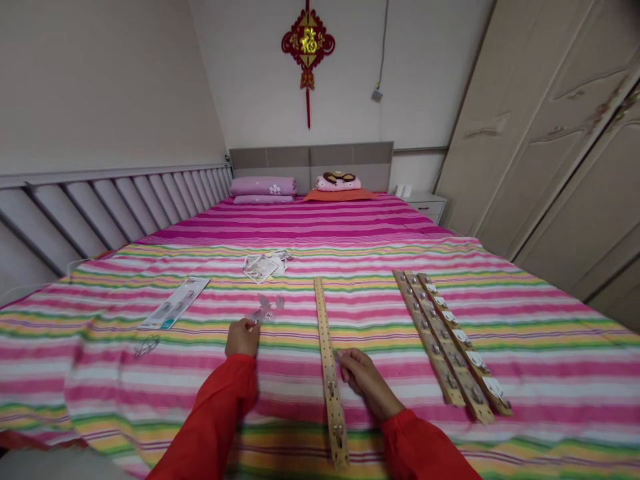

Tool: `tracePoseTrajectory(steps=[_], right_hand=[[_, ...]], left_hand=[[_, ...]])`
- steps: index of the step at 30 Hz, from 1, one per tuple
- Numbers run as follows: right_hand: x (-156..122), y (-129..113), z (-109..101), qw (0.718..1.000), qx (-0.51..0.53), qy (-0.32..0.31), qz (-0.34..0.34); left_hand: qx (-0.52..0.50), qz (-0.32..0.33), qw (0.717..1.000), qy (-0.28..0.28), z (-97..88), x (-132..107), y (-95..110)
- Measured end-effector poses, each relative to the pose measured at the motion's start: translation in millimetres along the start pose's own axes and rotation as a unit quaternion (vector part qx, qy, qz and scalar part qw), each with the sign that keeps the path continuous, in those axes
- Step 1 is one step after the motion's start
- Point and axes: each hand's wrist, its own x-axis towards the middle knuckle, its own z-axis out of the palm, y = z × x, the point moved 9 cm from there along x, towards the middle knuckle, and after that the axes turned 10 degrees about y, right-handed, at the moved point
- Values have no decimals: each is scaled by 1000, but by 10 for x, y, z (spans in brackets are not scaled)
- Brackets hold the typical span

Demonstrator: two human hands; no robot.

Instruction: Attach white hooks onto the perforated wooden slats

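A long, narrow tan strip (323,327) with rows of holes lies lengthwise on the striped bedspread. Small metal clips (338,433) are fixed on its near half. Just right of the strip is my right hand (365,380), thumb and fingers pinched at its edge; a tiny pale, see-through bit shows at the fingertips, too small to name. My left hand (243,338) is closed in a pinch at the near edge of a few small clear plastic pieces (267,307) with shiny metal bits. What its fingers grip is hidden.
Three similar strips (445,340) with clips lie at the right, one bearing white round pieces. Farther back is a pile of cards (265,267). At the left are a clear flat package (176,303) and a loop of thin wire (147,345). Pillows (263,187) rest by the headboard.
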Motion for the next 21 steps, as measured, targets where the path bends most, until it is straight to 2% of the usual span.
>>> tracePoseTrajectory(steps=[5, 7, 9, 11, 13, 17, 19, 21], right_hand=[[-22, -26, 7, 1000, 6, -9, -1], [-10, -16, 8, 1000, 6, -12, -5], [9, -1, -2, 1000, 7, -9, -11], [26, 17, -19, 1000, 6, -2, -15], [37, 25, -25, 1000, 6, 1, -22], [54, 17, -30, 999, 13, 2, -44], [71, 28, -42, 999, 16, 8, -48], [87, 51, -49, 999, 16, 12, -43]], left_hand=[[7, 51, 999, -3, -189, 31, 49], [-27, 63, 998, 7, -300, -1, 55], [-85, 48, 995, 5, -374, -42, 23], [-162, 1, 986, -32, -359, -82, -31], [-243, -84, 963, -85, -279, -134, -98], [-397, -282, 865, -122, -121, -316, -173], [-430, -317, 836, -129, -60, -413, -136], [-440, -320, 827, -139, -5, -494, -88]])
